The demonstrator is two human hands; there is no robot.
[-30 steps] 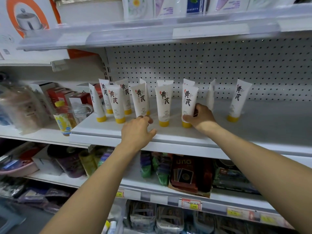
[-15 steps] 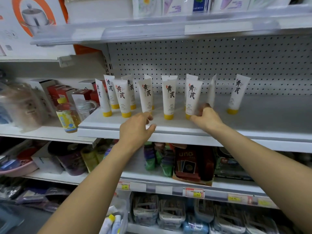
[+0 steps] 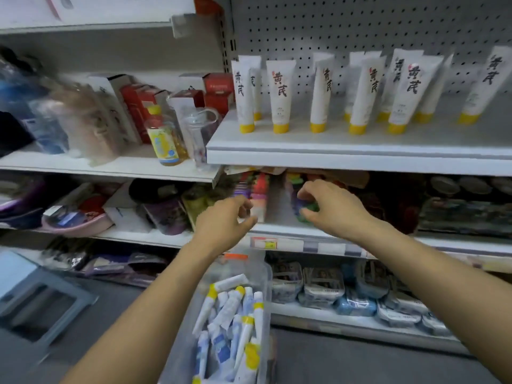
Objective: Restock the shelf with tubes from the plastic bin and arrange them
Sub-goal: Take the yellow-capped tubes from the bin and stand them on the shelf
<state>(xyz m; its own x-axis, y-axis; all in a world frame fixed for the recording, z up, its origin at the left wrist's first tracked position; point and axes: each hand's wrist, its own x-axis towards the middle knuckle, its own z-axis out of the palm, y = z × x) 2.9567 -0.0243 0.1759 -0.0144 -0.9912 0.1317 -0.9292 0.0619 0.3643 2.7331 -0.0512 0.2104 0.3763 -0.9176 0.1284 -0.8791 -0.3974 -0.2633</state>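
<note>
The shelf (image 3: 360, 157) at the far right is stocked with a row of upright tubes (image 3: 280, 95), caps down. Near and below it, the plastic bin (image 3: 267, 278) is filled with loose tubes (image 3: 230, 307). These are judged light, soft-walled and slick, best gripped near the stiff cap. The left hand (image 3: 221, 220) and right hand (image 3: 329, 209) are held apart above the bin, loosely curled and empty.

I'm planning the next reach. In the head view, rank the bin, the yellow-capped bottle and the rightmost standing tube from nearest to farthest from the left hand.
1. Bin: just below the left hand.
2. Bottle: up and to the left.
3. Rightmost tube: far up to the right, clearly the farthest.
</note>
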